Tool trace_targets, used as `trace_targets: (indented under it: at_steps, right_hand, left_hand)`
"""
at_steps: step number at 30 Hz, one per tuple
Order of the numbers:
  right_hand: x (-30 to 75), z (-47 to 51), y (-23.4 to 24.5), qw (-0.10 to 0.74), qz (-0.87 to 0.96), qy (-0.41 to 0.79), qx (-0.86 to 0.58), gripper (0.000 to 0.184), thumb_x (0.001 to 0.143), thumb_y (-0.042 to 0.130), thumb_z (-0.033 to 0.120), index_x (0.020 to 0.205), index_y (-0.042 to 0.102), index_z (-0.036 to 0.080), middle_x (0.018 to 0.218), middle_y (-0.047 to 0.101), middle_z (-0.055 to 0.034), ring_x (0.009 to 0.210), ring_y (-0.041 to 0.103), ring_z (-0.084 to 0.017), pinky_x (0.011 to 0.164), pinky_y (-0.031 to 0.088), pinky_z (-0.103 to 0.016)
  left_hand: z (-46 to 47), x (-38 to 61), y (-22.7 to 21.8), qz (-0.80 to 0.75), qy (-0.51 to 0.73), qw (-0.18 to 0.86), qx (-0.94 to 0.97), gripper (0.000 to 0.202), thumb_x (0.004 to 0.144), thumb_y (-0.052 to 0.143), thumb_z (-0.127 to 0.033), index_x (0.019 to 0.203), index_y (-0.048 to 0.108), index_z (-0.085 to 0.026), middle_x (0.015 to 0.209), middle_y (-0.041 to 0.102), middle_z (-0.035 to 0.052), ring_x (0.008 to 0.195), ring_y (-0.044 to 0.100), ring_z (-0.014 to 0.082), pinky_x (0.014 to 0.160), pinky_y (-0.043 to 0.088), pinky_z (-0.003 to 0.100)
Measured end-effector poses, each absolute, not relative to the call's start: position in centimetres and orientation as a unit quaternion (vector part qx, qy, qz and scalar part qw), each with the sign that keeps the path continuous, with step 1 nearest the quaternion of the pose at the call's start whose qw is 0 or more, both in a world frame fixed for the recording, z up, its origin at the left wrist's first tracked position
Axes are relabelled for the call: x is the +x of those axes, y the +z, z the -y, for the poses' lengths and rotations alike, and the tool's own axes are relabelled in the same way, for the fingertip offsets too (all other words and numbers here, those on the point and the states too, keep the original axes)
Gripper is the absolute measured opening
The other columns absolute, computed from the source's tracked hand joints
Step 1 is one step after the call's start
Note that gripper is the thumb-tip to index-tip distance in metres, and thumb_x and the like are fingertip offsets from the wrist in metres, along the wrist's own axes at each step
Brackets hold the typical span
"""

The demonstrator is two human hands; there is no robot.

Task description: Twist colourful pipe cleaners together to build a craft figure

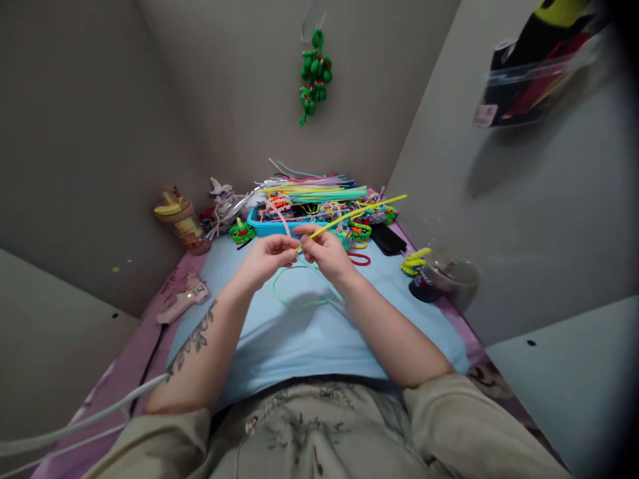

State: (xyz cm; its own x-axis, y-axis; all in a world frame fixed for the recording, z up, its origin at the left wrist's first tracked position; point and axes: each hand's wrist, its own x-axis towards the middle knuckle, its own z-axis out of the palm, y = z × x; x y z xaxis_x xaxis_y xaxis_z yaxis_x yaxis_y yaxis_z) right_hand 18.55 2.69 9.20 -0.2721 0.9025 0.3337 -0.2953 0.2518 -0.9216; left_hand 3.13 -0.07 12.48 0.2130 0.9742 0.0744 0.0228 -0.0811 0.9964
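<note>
The 2 bare hands meet over a pale blue cloth (279,352). The right hand (327,254) grips a long, thin yellow stem (367,209) that slants up to the right; the left hand (267,258) pinches close beside it, where a slim pale pink strand (280,218) rises. Beyond them sits a bright blue plastic basket (294,229). A pink gun-shaped tool (184,299) lies left, a flat black rectangular phone (388,238) right. Knotted green fuzzy figures (315,70) hang on the grey wall (239,80).

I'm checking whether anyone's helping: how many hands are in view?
2: the left hand, by the pink strand, and beside it the right hand, holding the yellow strand.
</note>
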Motion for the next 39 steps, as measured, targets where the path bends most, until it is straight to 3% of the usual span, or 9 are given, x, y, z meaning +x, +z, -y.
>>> trace_targets:
  at_steps: [3,11,16,20,23,25,29,33,39]
  right_hand:
    - [18.7,-3.8,7.8,0.549,0.558,0.531,-0.325,0.037,0.073,0.063,0.05,0.081,0.065,0.014,0.06,0.055,0.0018,0.048,0.044,-0.008,0.045,0.034,-0.021]
    - [19.1,-4.4,3.6,0.604,0.499,0.492,-0.38,0.031,0.074,0.065,0.047,0.082,0.072,0.018,0.068,0.063,-0.0019,0.059,0.053,-0.013,0.056,0.041,-0.025]
    - [18.7,-5.2,1.9,0.606,0.423,0.555,-0.383,0.031,0.071,0.069,0.046,0.079,0.071,0.016,0.064,0.063,-0.0021,0.058,0.054,-0.012,0.053,0.04,-0.023]
    - [20.0,-5.4,2.8,0.506,0.409,0.658,-0.379,0.046,0.069,0.066,0.056,0.086,0.068,0.014,0.065,0.064,-0.0036,0.052,0.055,-0.011,0.049,0.041,-0.022]
    - [21.4,-4.7,4.6,0.379,0.424,0.76,-0.316,0.069,0.072,0.057,0.065,0.12,0.052,0.016,0.072,0.068,-0.0062,0.05,0.059,-0.013,0.046,0.042,-0.022]
    - [22.1,-4.2,5.9,0.333,0.461,0.772,-0.286,0.076,0.071,0.064,0.059,0.131,0.041,0.017,0.069,0.068,-0.0045,0.04,0.051,-0.008,0.04,0.034,-0.018]
    - [23.2,-2.9,8.6,0.347,0.518,0.707,-0.334,0.056,0.08,0.054,0.055,0.115,0.057,0.011,0.048,0.055,0.0029,0.032,0.025,-0.003,0.035,0.018,-0.017]
    - [26.0,-1.3,10.7,0.297,0.633,0.61,-0.373,0.036,0.087,0.048,0.046,0.095,0.066,0.016,0.049,0.054,0.0015,0.042,0.043,-0.008,0.044,0.033,-0.02]
    - [29.5,-0.4,9.2,0.06,0.759,0.553,-0.339,0.025,0.087,0.045,0.027,0.086,0.07,0.02,0.053,0.057,0.0014,0.047,0.05,-0.011,0.05,0.037,-0.021]
  left_hand:
    - [-0.9,3.9,10.6,-0.452,0.508,0.496,0.539,0.025,0.062,0.071,-0.028,0.082,0.064,-0.014,0.068,0.064,0.0005,0.062,0.06,0.0119,0.061,0.049,0.025]
    - [-3.4,5.4,7.2,-0.485,0.562,0.426,0.517,0.016,0.066,0.063,-0.021,0.08,0.059,-0.015,0.066,0.06,-0.0017,0.059,0.056,0.0103,0.06,0.046,0.023]
    - [-4.1,5.2,6.0,-0.518,0.504,0.417,0.551,0.013,0.067,0.061,-0.019,0.079,0.061,-0.015,0.065,0.059,-0.0011,0.059,0.055,0.011,0.056,0.043,0.022]
    - [-4.7,4.2,5.2,-0.523,0.466,0.435,0.566,0.012,0.068,0.062,-0.021,0.078,0.062,-0.015,0.065,0.061,-0.0007,0.06,0.056,0.0119,0.058,0.044,0.023]
    - [-5.2,3.1,5.4,-0.542,0.507,0.419,0.522,0.014,0.068,0.063,-0.024,0.079,0.062,-0.015,0.065,0.061,-0.0011,0.06,0.057,0.0115,0.059,0.045,0.022]
    - [-5.5,2.2,6.1,-0.553,0.541,0.396,0.494,0.017,0.068,0.065,-0.026,0.081,0.062,-0.015,0.068,0.063,-0.0005,0.062,0.058,0.0116,0.061,0.046,0.023]
    - [-5.9,0.3,8.9,-0.566,0.602,0.307,0.472,0.018,0.066,0.069,-0.024,0.082,0.065,-0.015,0.069,0.064,-0.0009,0.062,0.059,0.0115,0.061,0.047,0.022]
    - [-5.9,-1.9,12.3,-0.543,0.666,0.245,0.449,0.017,0.066,0.071,-0.02,0.083,0.066,-0.019,0.069,0.063,-0.0041,0.063,0.059,0.0103,0.062,0.048,0.02]
    - [-4.9,-3.9,12.9,-0.541,0.645,0.289,0.456,0.018,0.067,0.073,-0.02,0.084,0.068,-0.022,0.068,0.064,-0.0049,0.062,0.059,0.0091,0.062,0.049,0.019]
